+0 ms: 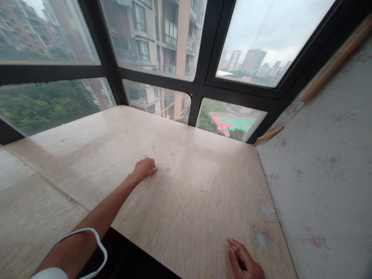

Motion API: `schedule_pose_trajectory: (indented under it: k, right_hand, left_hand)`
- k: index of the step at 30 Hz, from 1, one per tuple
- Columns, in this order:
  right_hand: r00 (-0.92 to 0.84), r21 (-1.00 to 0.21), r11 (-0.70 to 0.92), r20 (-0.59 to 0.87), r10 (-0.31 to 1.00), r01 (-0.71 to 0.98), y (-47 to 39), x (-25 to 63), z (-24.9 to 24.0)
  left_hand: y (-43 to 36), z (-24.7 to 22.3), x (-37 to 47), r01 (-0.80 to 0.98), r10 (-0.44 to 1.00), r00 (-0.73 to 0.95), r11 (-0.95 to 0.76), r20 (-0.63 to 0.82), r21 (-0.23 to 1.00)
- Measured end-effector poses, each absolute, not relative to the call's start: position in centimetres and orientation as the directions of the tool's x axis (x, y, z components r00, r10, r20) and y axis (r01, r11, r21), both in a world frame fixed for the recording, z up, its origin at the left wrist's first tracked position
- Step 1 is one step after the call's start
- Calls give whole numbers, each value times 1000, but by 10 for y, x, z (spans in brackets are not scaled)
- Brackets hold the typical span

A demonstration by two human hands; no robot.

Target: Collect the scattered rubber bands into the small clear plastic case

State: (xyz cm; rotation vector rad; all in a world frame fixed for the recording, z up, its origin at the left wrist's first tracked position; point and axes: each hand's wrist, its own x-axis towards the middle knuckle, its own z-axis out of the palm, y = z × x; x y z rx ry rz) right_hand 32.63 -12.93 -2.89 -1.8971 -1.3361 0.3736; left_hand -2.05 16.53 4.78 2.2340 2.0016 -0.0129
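Note:
My left hand [145, 168] reaches over the stone-patterned sill [186, 205], fingers curled together near several small rings; what they pinch, if anything, is too small to make out. A dark ring [154, 147] and another ring [146, 156] lie just beyond this hand, and part of one shows below its wrist. To its right are a red ring [167, 169] and a grey ring [172, 154]. My right hand [243, 260] is low at the right, thumb and forefinger curved towards each other, with nothing visible between them. Beside it lies a clear bag [263, 237] with small coloured rings inside.
Dark-framed windows [199, 69] run along the far edge of the sill. A flowered wall [325, 155] rises at the right. Another clear plastic piece [267, 210] lies by the wall. A white cable [100, 244] loops over my left forearm.

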Motion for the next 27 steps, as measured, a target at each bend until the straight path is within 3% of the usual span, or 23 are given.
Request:
schedule_pose_trajectory:
  k: [5, 8, 11, 13, 15, 18, 27]
  right_hand:
    - [404, -736, -141, 192, 894, 662, -129, 326, -28]
    - [402, -746, -126, 202, 893, 654, -129, 325, -25]
    - [408, -757, -115, 212, 888, 644, -128, 324, -22]
    - [395, -760, -107, 206, 895, 641, -128, 323, -21]
    - [383, -764, -104, 196, 903, 637, -128, 323, -21]
    - [388, -771, -104, 194, 901, 628, -128, 323, -21]
    - [290, -730, -51, 206, 935, 681, -125, 326, -7]
  left_hand:
    - [158, 48, -26, 978, 990, 112, -94, -89, 188]
    - [148, 50, -24, 868, 995, 87, -48, -57, 494]
    - [134, 56, -15, 509, 990, 77, 63, -118, 858]
    - [124, 63, -6, 202, 983, 123, 108, -135, 973]
    - [115, 71, 5, -32, 977, 178, 125, -118, 992]
    - [102, 80, 21, -186, 961, 255, 154, -104, 970]
    - [77, 99, 80, -138, 916, 392, 150, -85, 979]
